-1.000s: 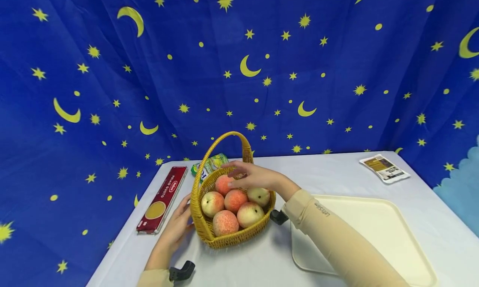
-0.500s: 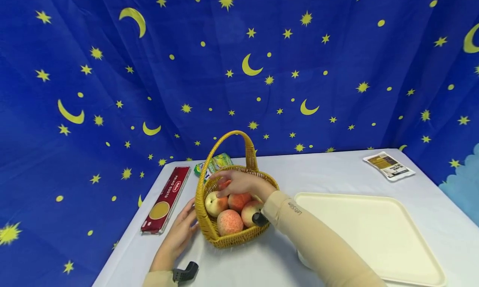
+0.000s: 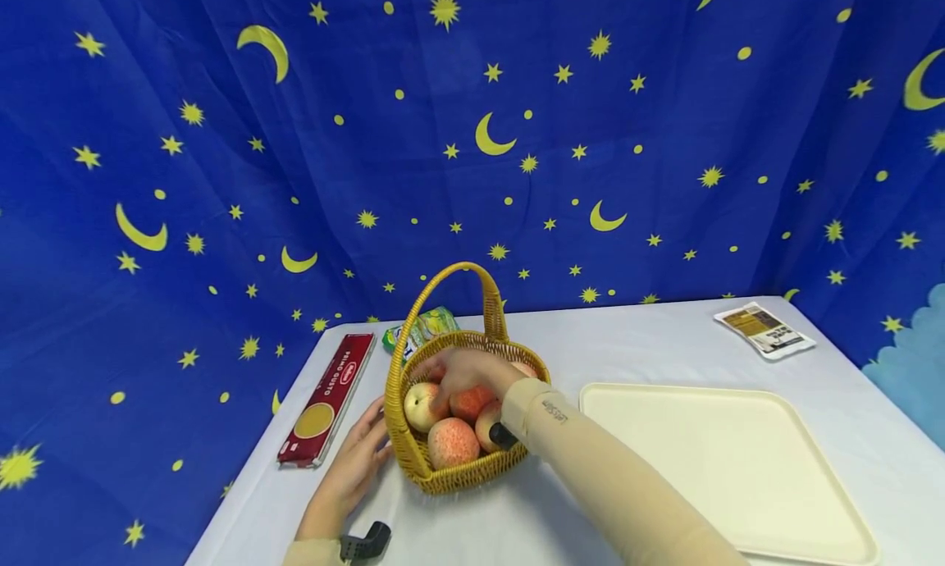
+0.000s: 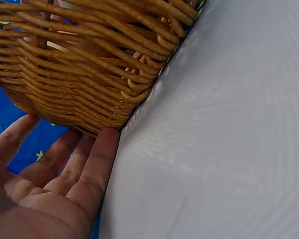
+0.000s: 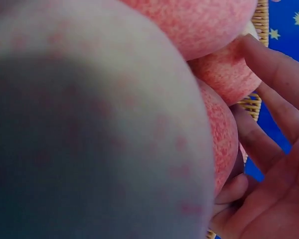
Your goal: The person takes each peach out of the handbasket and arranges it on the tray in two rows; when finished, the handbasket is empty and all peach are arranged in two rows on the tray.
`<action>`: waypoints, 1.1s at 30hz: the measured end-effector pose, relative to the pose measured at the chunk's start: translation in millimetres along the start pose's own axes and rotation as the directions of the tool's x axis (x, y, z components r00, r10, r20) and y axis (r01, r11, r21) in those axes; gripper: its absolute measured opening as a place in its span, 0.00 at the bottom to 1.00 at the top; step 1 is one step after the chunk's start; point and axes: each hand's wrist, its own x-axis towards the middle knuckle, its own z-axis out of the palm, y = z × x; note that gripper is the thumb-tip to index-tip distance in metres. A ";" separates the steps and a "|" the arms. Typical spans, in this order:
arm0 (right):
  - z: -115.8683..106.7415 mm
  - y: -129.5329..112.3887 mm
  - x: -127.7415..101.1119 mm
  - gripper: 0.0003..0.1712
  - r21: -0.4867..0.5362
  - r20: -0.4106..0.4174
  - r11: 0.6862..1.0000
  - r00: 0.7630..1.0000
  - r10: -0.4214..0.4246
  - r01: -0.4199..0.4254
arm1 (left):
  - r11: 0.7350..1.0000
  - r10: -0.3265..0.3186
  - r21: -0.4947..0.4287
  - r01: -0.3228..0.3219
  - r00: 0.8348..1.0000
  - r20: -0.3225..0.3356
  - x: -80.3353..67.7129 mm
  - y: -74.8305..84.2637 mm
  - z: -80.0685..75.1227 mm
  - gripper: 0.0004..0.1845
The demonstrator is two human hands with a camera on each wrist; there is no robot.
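On table (image 3: 650, 353), left of centre: wicker basket (image 3: 450, 467), golden-yellow, woven, tall arched handle, upright. Holds peaches (image 3: 452, 441) piled close, touching each other; skins pink-red speckled over pale yellow, one at left paler with cream patch. Exact count unclear, right arm covers some.

Right hand (image 3: 461, 375) is inside basket, on top of peaches. Fingers (image 5: 269, 74) curve round one red-orange peach (image 5: 217, 134) in the middle of pile; wrist view shows fingertips against its side and thumb under it, so grip is grasping that peach. It sits down among the others, touching them. Big blurred peach fills most of right wrist view, too close for detail.

Left hand (image 3: 353, 467) lies on table at basket's left side, palm toward it. Left wrist view: fingers (image 4: 97, 164) straight and relaxed, tips touching basket's lower wall. Grip released, holding nothing.

Both arms in beige sleeves; black wrist mount visible on each.

Right of basket: cream tray (image 3: 738, 467), flat on table, near but apart. Left of basket: red pasta box (image 3: 328, 398), lying flat, just beyond left hand. Behind basket: green-yellow packet (image 3: 421, 324), partly hidden by handle. Far right corner: small printed pouch (image 3: 764, 330), well apart. Backdrop: blue cloth (image 3: 221, 139) with yellow stars and moons.
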 end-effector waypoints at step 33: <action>13.3 -10.7 17.8 0.37 -0.400 -0.037 0.914 0.998 0.052 -0.063 | 1.000 -0.025 0.005 0.025 1.000 -0.014 -0.9 1.0 -0.3 0.36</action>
